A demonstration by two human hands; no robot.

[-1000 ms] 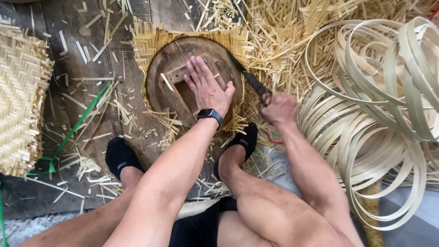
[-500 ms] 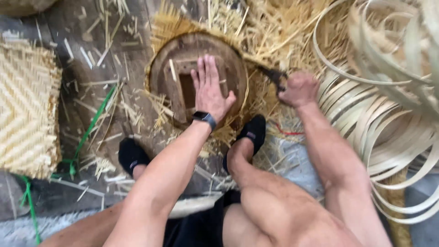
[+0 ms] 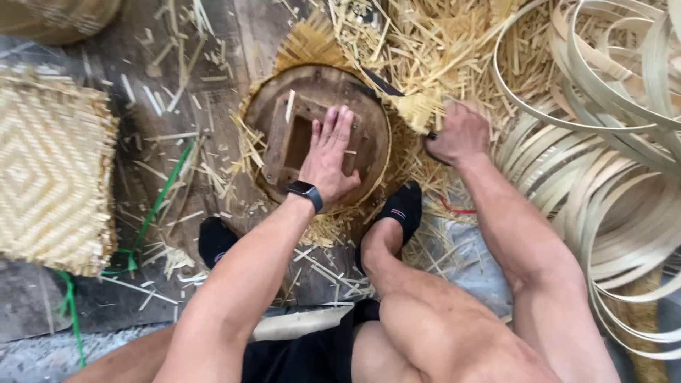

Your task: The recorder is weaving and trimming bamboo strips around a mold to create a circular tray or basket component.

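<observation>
Round wooden mould (image 3: pixel 284 135) lies on the floor over woven bamboo; my left hand (image 3: pixel 328 157) presses flat, right hand (image 3: pixel 457 133) grips a knife (image 3: pixel 394 91), trimming the edge.

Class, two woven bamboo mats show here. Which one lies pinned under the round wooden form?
The fringed mat under the round wooden form, which the left hand presses flat. The other woven mat lies apart at the left, uncovered.

floor (image 3: pixel 135 85): dark, worn boards | on it: woven mat (image 3: pixel 50 170) at left, round wooden form (image 3: pixel 319 131), straw scraps (image 3: pixel 425 42), coiled bamboo strips (image 3: pixel 603 156), green cord (image 3: pixel 159 202)
</observation>
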